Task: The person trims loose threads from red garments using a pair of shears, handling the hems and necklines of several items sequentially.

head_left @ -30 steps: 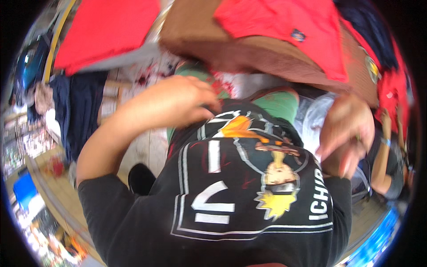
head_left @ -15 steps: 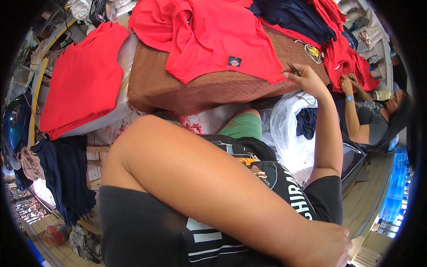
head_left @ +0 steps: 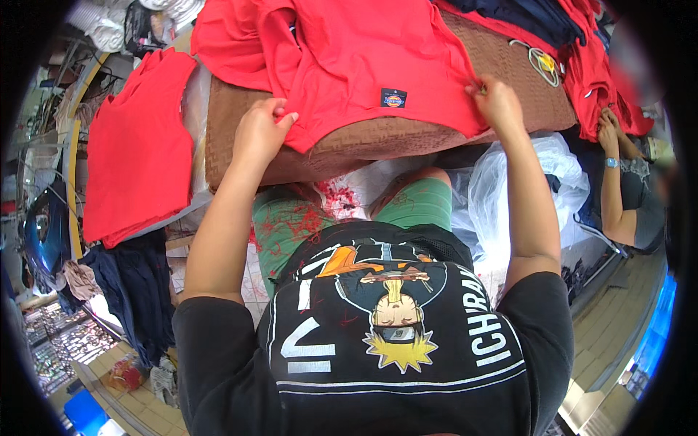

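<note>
A red shirt (head_left: 363, 62) lies spread over a brown cloth-covered surface (head_left: 407, 138), with a small dark label (head_left: 393, 98) near its hem. My left hand (head_left: 262, 132) is closed at the shirt's left edge, thumb and fingers pinching the cloth. At the opposite edge, my right hand (head_left: 499, 107) is closed, its fingertips against the shirt. A small dark tool (head_left: 481, 89), apparently thread snips, shows in part between those fingers; the rest is hidden.
Stacked red garments (head_left: 142, 149) lie at left, above hanging navy cloth (head_left: 134, 298). Navy garments (head_left: 520, 18) and a yellow-and-white cord (head_left: 544, 64) are at far right. A clear plastic bag (head_left: 520, 189) stands below. A co-worker's hands (head_left: 608, 127) handle red cloth.
My left arm has swung from across my body, lower right, up to the shirt's left edge, where the hand now pinches it. My right hand stays at the shirt's right edge.
</note>
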`<state>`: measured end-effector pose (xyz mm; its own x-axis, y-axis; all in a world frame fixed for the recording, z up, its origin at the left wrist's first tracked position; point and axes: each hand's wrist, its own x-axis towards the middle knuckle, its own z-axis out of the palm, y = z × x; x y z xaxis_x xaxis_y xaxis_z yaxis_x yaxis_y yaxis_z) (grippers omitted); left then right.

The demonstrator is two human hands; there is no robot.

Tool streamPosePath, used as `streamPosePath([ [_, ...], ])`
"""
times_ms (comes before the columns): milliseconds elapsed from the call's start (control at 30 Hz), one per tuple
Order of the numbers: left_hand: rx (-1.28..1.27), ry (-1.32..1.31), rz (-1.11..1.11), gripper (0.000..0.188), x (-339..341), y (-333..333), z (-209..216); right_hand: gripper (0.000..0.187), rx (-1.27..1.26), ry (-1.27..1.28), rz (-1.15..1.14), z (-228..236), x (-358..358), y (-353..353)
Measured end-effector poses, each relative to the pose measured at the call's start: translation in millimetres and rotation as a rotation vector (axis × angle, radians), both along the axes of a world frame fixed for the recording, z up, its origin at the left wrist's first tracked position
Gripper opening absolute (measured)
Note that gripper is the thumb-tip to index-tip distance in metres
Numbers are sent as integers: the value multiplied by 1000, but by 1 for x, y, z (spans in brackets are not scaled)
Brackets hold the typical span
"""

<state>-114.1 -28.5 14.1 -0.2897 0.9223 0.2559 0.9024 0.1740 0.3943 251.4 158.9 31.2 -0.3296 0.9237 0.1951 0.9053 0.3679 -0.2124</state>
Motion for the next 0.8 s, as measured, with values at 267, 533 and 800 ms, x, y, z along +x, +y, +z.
streamPosePath([
  [267, 187, -652, 10, 16, 50, 7, 3, 36, 167, -30, -15, 11, 43, 61],
  [533, 325, -770, -27, 18, 43, 3, -2, 30, -7, 201, 238, 49, 5, 33],
  [800, -13, -464, -381, 12, 68, -47, 33, 15, -419, 425, 686, 2, -92, -70],
])
